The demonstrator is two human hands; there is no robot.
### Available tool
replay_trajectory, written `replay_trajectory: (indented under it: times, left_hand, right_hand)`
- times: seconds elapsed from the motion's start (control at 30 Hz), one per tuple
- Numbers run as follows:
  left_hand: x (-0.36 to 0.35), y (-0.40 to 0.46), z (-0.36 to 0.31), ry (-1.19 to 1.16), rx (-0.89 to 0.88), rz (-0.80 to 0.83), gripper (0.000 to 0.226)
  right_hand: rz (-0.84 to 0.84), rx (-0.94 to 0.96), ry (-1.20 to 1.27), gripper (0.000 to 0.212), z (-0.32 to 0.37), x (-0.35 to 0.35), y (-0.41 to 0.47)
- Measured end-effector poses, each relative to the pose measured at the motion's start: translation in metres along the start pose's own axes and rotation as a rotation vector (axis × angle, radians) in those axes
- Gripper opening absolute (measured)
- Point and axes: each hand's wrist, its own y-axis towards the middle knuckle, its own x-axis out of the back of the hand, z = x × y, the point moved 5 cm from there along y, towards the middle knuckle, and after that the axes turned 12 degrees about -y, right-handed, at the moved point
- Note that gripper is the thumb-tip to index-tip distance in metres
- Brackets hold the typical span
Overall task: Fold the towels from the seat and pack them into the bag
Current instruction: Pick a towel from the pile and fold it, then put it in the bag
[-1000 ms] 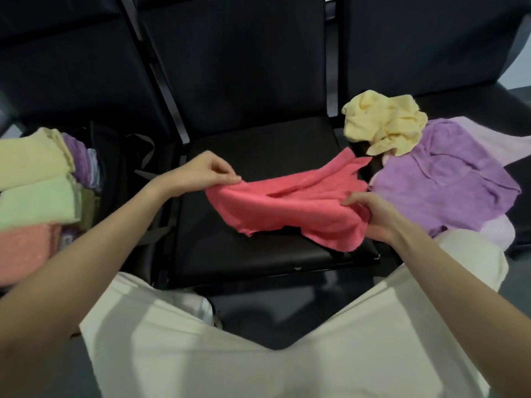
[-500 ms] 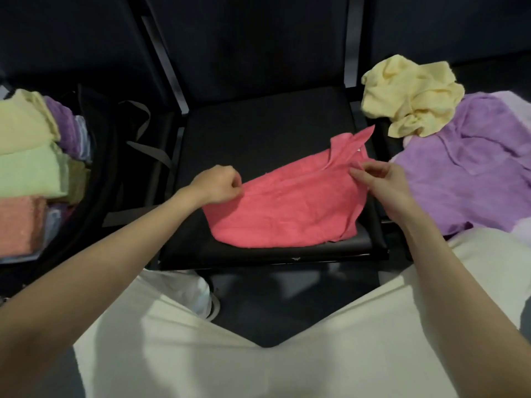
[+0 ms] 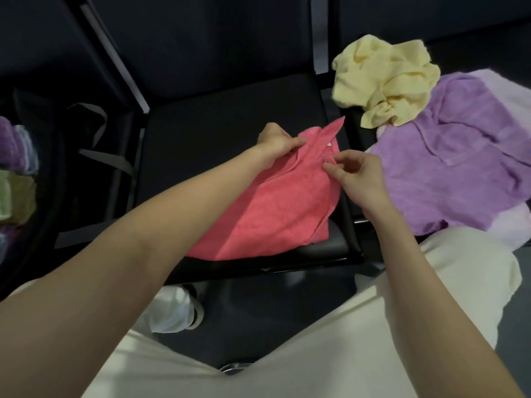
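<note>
— Dark padded seat (image 3: 218, 130) noted, more seats behind. Where is the item?
— Pink towel (image 3: 275, 208) lies on its right half, partly folded.
— Hands?
— Left hand (image 3: 277, 142) pinches the upper edge; right hand (image 3: 356, 175) pinches the fold beside it.
— Elsewhere?
— Yellow towel (image 3: 385, 79) and purple towel (image 3: 459, 156) are heaped on the seat to the right; black bag (image 3: 86, 145) on the left holds folded towels (image 3: 14, 179).
</note>
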Motion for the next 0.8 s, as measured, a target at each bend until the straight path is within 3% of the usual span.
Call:
replay_trajectory:
  times: [0.13,0.23,0.4,0.57,0.8]
  left_hand:
    - [-0.011,-0.002,0.001,-0.186,-0.001,-0.056,0.014]
    - [-0.006,-0.009,-0.013,-0.220,-0.235,-0.139,0.014]
    - [0.000,-0.035,-0.039,-0.083,-0.532,0.057,0.009]
    - [-0.004,-0.054,-0.039,0.035,-0.540,0.190,0.019]
    - [-0.005,-0.062,-0.039,-0.016,-0.518,0.202,0.030]
  right_hand:
    - [-0.049,0.036,-0.074,0.023,0.004,0.003,0.004]
    - [-0.072,0.044,-0.083,0.018,0.007,0.004,0.003]
    - [-0.137,0.036,-0.020,0.020,0.011,0.009,0.003]
    - [-0.208,0.064,-0.079,0.012,0.013,0.013,0.003]
    - [-0.187,0.085,-0.097,0.035,0.014,0.011,0.003]
